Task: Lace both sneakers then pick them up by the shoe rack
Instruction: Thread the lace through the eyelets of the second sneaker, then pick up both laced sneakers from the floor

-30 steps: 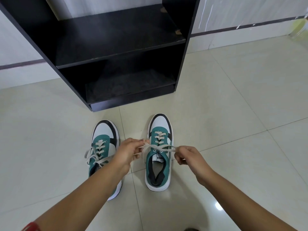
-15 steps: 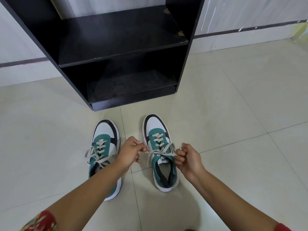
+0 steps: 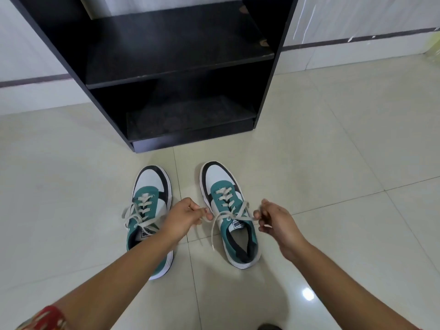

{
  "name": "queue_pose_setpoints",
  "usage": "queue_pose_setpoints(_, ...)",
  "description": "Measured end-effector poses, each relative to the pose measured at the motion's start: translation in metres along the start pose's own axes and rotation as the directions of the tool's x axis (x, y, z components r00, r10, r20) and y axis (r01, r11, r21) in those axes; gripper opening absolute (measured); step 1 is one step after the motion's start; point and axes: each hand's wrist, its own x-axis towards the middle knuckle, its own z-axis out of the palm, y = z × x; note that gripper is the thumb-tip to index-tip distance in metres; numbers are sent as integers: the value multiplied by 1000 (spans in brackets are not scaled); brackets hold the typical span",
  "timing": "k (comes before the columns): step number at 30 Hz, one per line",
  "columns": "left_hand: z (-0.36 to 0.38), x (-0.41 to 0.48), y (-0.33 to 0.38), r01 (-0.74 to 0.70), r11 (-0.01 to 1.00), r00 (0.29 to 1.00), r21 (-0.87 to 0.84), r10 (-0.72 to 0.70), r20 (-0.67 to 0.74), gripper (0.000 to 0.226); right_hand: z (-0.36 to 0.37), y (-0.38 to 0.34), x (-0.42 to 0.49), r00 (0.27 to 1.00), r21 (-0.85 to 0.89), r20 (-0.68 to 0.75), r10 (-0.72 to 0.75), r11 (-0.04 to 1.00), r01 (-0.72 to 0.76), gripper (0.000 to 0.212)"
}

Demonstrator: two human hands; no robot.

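Two green, white and black sneakers stand on the floor tiles, toes toward the black shoe rack (image 3: 266,96). The left sneaker (image 3: 152,194) has its grey laces tied; my left forearm covers its heel. The right sneaker (image 3: 226,206) is turned slightly, with its lace (image 3: 240,214) threaded through the eyelets and the two ends crossed over the tongue. My left hand (image 3: 185,216) pinches one lace end at the shoe's left side, and a loose tail hangs down to the floor. My right hand (image 3: 273,220) pinches the other end at the shoe's right side.
The shoe rack has two bare dark shelves and stands against a pale wall (image 3: 357,17) with a dark skirting stripe. Cream glossy floor tiles (image 3: 333,151) spread all around. A yellowish object (image 3: 434,46) shows at the far right edge.
My hands have moved apart and drawn the lace ends out to either side of the right sneaker. One lace tail now hangs down on the left. The view has shifted slightly.
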Motion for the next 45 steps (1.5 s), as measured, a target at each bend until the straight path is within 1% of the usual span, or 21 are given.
queue_pose_setpoints(2, -5, -11, -4, -75, 979, 997, 191, 72, 24, 26, -6, -5, -13, 982, -329, 133, -131, 929, 169, 28)
queue_pose_setpoints(3, -7, -18, -6, -129, 954, 991, 272, 132, 8, 33, -9, -5, -19, 967, -454, 216, -136, 863, 223, 20)
queue_pose_setpoints(4, -8, -27, -9, -190, 922, 978, 337, 208, -19, 39, -11, -4, -26, 955, -580, 279, -99, 775, 250, 14)
queue_pose_setpoints(6, -11, -48, -13, -291, 807, 920, 514, 383, -81, 43, -12, 2, -38, 957, -826, 289, 0, 506, 249, 33)
queue_pose_setpoints(8, -19, -64, -24, -292, 661, 849, 692, 511, -130, 40, -7, 10, -48, 960, -924, 280, -11, 266, 273, 53)
queue_pose_setpoints(9, -25, -70, -33, -260, 617, 827, 743, 540, -158, 39, -2, 16, -50, 955, -933, 294, -27, 207, 293, 61)
queue_pose_setpoints(10, -31, -75, -41, -216, 609, 818, 763, 540, -199, 39, 3, 21, -49, 950, -935, 308, -44, 170, 311, 65)
queue_pose_setpoints(12, -42, -85, -57, -94, 675, 822, 732, 468, -325, 47, 13, 30, -46, 948, -943, 303, -101, 112, 313, 60)
queue_pose_setpoints(14, -50, -94, -70, 10, 776, 828, 630, 347, -441, 59, 20, 34, -43, 945, -953, 277, -173, 79, 294, 50)
queue_pose_setpoints(15, -55, -97, -76, 43, 815, 848, 577, 275, -452, 63, 23, 33, -43, 942, -954, 275, -194, 69, 292, 47)
queue_pose_setpoints(17, -63, -98, -84, 93, 838, 930, 538, 119, -347, 66, 27, 32, -44, 927, -950, 287, -241, 48, 307, 42)
queue_pose_setpoints(19, -69, -95, -85, 81, 826, 975, 558, 50, -216, 54, 32, 28, -46, 907, -946, 294, -301, 48, 322, 35)
queue_pose_setpoints(21, -70, -95, -75, 36, 819, 972, 572, 105, -212, 30, 37, 24, -47, 885, -937, 303, -353, 56, 343, 30)
queue_pose_setpoints(26, -66, -102, -47, -93, 799, 938, 594, 270, -216, 28, 42, 12, -50, 833, -910, 354, -425, 47, 411, 25)
queue_pose_setpoints(28, -67, -110, -30, -145, 774, 916, 616, 340, -212, 28, 39, 2, -54, 786, -896, 372, -493, 29, 443, 26)
queue_pose_setpoints(31, -77, -125, 1, -222, 711, 850, 667, 476, -225, 34, 34, -21, -65, 637, -871, 394, -663, -47, 489, 31)
queue_pose_setpoints(33, -87, -135, 26, -287, 665, 790, 690, 572, -222, 37, 34, -43, -76, 549, -847, 381, -744, -43, 529, 30)
queue_pose_setpoints(36, -103, -149, 67, -352, 589, 696, 728, 685, -217, 37, 37, -81, -93, 410, -819, 350, -842, -63, 570, 26)
queue_pose_setpoints(38, -111, -159, 94, -373, 558, 653, 741, 726, -217, 37, 41, -108, -106, 354, -812, 341, -871, -83, 577, 26)
queue_pose_setpoints(41, -121, -178, 133, -382, 553, 627, 740, 744, -232, 38, 47, -145, -131, 318, -814, 318, -893, -85, 575, 27)
queue_pose_setpoints(45, -136, -204, 183, -361, 547, 641, 755, 734, -226, 36, 60, -198, -168, 360, -803, 319, -877, -49, 594, 25)
